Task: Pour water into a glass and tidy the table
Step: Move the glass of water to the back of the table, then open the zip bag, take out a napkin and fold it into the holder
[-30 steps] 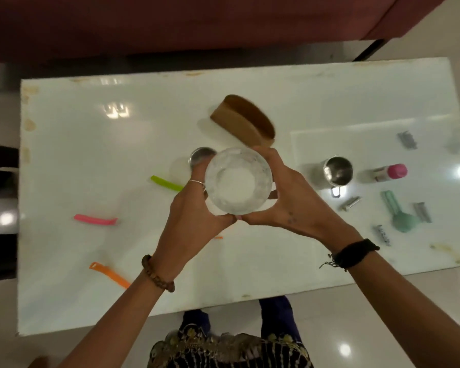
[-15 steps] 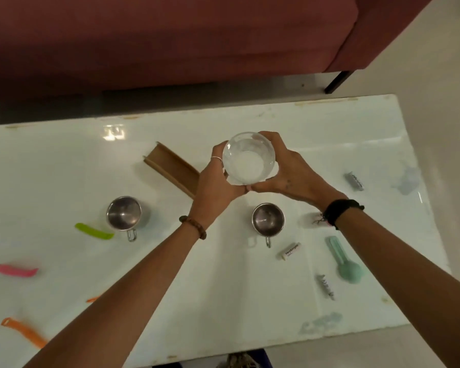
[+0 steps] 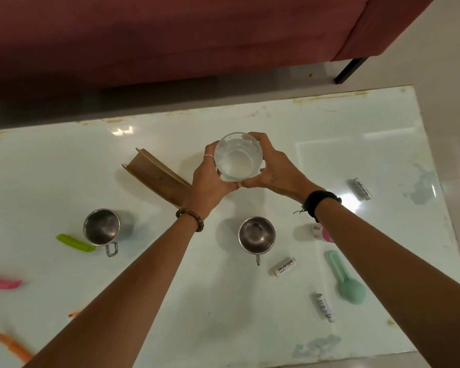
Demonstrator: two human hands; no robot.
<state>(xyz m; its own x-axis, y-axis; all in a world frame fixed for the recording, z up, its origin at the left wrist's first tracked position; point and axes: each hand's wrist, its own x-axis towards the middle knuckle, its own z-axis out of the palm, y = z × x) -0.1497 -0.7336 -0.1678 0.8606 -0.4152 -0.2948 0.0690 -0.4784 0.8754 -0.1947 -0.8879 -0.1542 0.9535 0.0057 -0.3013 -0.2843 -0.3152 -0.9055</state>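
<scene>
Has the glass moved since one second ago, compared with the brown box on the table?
Yes. The glass, held in both hands, was on the near side of the brown box; now it is to the box's right, farther from the person.

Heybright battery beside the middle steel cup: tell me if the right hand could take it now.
Probably not yet: the right hand and left hand both hold the glass. The battery itself lies uncovered.

Both hands (image 3: pixel 250 176) cup a glass (image 3: pixel 238 156) — above the table (image 3: pixel 223 314).

Home lounge: sofa (image 3: pixel 170 35), low table (image 3: pixel 64 160).
</scene>
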